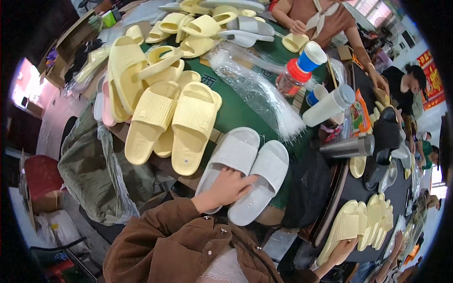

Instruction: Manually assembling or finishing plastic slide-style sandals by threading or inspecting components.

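Observation:
My left hand (228, 187) is at a pair of light grey slippers at the front edge of the green table. Its fingertips go under the strap of the left grey slipper (241, 150), and its thumb side lies against the right grey slipper (264, 181). Low on the right, my right hand (342, 252) grips a pale yellow slipper (344, 221) by its heel part; some of its fingers are hidden. More yellow slippers (375, 217) stand in a row beside that one. Left of the grey pair, yellow slippers (191, 129) lie in an overlapping pile.
Clear plastic fasteners (257, 89) lie bundled on the green table (226, 106). A red-lidded jar (292, 78), a white bottle (330, 106) and a steel tumbler (347, 146) stand at right. Across the table a co-worker's hand (297, 27) touches a yellow slipper. Grey-green cloth (94, 165) hangs at left.

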Demonstrator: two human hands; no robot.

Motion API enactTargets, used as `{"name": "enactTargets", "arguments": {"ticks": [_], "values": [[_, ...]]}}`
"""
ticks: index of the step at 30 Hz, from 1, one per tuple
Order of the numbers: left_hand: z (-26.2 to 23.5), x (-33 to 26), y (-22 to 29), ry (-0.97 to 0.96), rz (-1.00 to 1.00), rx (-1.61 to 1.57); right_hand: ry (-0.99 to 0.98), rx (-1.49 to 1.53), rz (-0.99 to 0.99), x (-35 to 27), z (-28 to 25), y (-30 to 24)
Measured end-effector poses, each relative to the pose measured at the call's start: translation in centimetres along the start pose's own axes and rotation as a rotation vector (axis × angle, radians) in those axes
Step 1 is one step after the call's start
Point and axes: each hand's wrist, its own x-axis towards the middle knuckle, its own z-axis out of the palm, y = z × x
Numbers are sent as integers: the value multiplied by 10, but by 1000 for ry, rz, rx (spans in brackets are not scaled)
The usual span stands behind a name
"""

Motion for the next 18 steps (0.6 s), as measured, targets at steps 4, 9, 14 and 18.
{"name": "enactTargets", "arguments": {"ticks": [4,9,14,18], "values": [[-5,1,2,-4,5,-4,-45,-51,-4,5,8,18],[2,0,2,84,40,48,-78,-64,-35,8,7,16],[2,0,11,162,44,29,-63,-75,-9,5,2,2],[-4,-10,20,115,-12,-39,-63,-60,-41,12,13,16]]}}
